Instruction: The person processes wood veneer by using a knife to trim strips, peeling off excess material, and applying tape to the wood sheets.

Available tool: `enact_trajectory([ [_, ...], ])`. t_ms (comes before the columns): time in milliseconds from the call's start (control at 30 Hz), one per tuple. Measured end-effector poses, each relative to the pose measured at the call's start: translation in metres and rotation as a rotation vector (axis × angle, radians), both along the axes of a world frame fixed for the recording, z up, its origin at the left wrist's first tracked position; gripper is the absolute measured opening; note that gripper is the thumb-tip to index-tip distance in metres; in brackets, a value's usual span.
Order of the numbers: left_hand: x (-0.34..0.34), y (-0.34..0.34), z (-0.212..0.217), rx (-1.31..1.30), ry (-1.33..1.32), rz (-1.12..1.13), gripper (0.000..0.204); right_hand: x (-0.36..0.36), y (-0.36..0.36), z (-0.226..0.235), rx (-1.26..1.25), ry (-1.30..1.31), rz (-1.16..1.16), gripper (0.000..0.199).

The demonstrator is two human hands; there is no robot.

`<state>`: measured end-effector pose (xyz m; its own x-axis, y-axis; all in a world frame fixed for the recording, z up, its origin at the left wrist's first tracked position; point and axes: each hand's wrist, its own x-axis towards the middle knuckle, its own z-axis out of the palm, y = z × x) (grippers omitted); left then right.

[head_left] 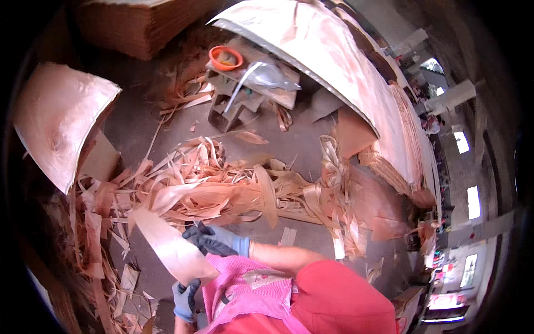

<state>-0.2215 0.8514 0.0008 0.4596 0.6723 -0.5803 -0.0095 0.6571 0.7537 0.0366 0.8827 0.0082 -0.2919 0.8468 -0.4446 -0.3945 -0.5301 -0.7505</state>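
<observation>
A pale, tapering piece of wood veneer (167,245) is held up in front of my pink apron. My left hand (185,300), in a blue-grey glove with dark fingers, is closed on its lower end. Gloved the same way, my right hand (216,240) is closed at the piece's right edge, its dark fingertips against the veneer; part of the grip is hidden. Just beyond both hands lies a heap of curled veneer scraps (211,195) on the floor.
Veneer sheets lie stacked (356,72) at the right, with another stack (119,25) at the far left. A bent veneer sheet (61,117) rises at the left. Ahead stands a low wooden stand (236,100) carrying an orange bowl (226,58) and a clear plastic bag (270,76).
</observation>
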Motion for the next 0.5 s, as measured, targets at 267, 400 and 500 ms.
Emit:
enact_trajectory([
  [267, -0.025, -0.097, 0.019, 0.034, -0.29, -0.088, 0.045, -0.028, -0.101, 0.033, 0.141, 0.053, -0.107, 0.039],
  [400, -0.009, -0.075, 0.033, -0.063, -0.451, 0.078, 0.053, -0.021, -0.141, 0.036, 0.219, 0.025, -0.079, 0.037],
  [500, -0.001, -0.05, 0.04, -0.192, -0.614, 0.243, 0.06, -0.02, -0.168, 0.039, 0.2, -0.06, -0.115, 0.038],
])
